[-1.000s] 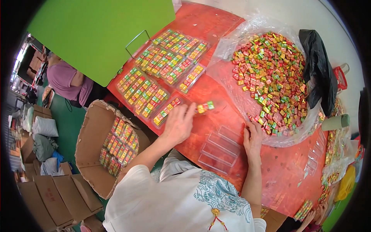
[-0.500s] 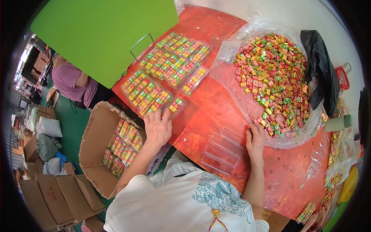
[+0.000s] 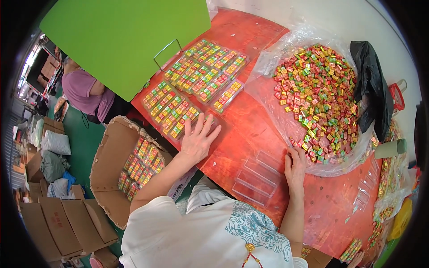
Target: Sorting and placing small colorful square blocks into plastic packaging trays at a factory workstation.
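My left hand (image 3: 196, 142) lies with spread fingers over the near end of a clear plastic tray (image 3: 217, 120), covering most of it. Beside it is a block of filled trays (image 3: 167, 108), packed with rows of small red, yellow and green wrapped pieces. My right hand (image 3: 295, 169) rests at the near edge of a big heap of the same wrapped pieces (image 3: 317, 102), its fingers loosely bent and nothing visible in them. Just left of this hand sits an unfilled clear tray (image 3: 257, 178) with long compartments.
A clear plastic sheet (image 3: 261, 85) lies under the heap, with a black bag (image 3: 373, 85) at its right. A green board (image 3: 120, 40) overhangs the table's far left. An open carton (image 3: 109, 165) of filled trays stands at my left. Another person (image 3: 85, 91) is beyond it.
My left hand has shifted right and its fingers have spread, now covering the wrapped pieces seen before in the near end tray. My right hand has hardly moved.
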Demonstrator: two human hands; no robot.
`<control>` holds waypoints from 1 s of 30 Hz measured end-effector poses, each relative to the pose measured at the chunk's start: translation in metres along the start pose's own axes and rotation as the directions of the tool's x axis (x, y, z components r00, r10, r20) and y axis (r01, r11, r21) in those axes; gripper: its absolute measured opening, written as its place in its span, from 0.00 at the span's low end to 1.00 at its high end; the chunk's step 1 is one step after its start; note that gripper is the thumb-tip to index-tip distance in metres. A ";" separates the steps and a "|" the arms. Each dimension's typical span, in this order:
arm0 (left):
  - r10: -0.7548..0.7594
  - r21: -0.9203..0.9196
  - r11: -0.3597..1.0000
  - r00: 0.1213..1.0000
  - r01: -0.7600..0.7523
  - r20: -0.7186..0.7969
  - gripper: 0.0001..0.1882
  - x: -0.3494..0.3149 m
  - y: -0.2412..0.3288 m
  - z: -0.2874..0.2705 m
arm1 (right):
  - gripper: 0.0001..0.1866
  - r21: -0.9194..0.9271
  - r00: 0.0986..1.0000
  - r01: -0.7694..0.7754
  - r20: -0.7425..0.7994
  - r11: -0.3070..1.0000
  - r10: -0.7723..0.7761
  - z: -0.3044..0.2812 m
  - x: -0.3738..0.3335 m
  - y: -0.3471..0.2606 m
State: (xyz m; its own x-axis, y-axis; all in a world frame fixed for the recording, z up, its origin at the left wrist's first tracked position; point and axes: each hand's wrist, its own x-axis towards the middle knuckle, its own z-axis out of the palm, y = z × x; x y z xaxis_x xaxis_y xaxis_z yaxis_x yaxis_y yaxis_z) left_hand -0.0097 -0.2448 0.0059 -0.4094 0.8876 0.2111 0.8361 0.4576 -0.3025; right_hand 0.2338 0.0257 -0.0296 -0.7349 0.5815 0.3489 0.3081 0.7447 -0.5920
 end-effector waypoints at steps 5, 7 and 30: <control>-0.019 -0.092 0.995 0.997 0.026 0.076 0.34 -0.007 -0.009 0.009 | 0.13 0.047 1.000 0.015 -0.020 0.999 -0.014 0.002 -0.006 -0.002; -0.009 -0.112 0.994 0.998 0.016 0.064 0.34 -0.006 -0.007 0.016 | 0.12 0.012 0.999 0.027 -0.041 1.000 -0.027 -0.002 -0.006 -0.002; 0.493 -0.644 0.656 0.870 -0.394 -0.030 0.40 0.027 0.110 -0.031 | 0.22 -0.155 0.977 0.147 0.176 0.977 -0.119 -0.037 -0.026 -0.054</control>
State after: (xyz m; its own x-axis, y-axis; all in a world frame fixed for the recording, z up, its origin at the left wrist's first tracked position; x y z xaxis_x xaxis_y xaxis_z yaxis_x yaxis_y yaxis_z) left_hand 0.0825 -0.1722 0.0070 0.0668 0.9958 0.0623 0.9449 -0.0832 0.3167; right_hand 0.2583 -0.0178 0.0202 -0.8612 0.4217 0.2839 0.2865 0.8639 -0.4141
